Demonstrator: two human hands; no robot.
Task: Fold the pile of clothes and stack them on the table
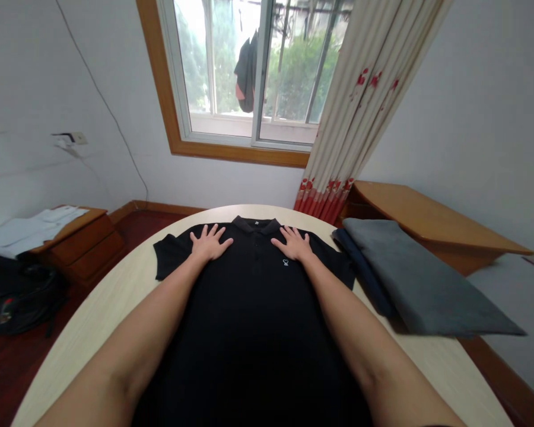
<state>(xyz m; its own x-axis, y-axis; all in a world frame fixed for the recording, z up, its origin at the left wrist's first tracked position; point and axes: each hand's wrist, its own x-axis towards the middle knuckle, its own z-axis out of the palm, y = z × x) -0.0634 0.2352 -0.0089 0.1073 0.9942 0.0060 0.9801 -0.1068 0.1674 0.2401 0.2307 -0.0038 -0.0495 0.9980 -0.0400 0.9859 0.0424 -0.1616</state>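
A black polo shirt (253, 296) lies spread front side up on a round, pale wooden table (102, 320), its collar toward the window and its short sleeves out to both sides. My left hand (209, 243) rests flat on the shirt near the shoulder at left, fingers spread. On the other shoulder, just above a small white chest logo, my right hand (294, 243) also lies flat with its fingers apart. Neither hand grips the cloth. The shirt's lower part is dark and runs out of view at the bottom.
Folded grey cloth (409, 273) and a dark navy folded garment (369, 273) lie at the table's right side, by a wooden desk (427, 207). A low wooden cabinet (84, 243) with papers and a black bag (22, 296) stand at left. A curtain (360, 107) hangs beside the window.
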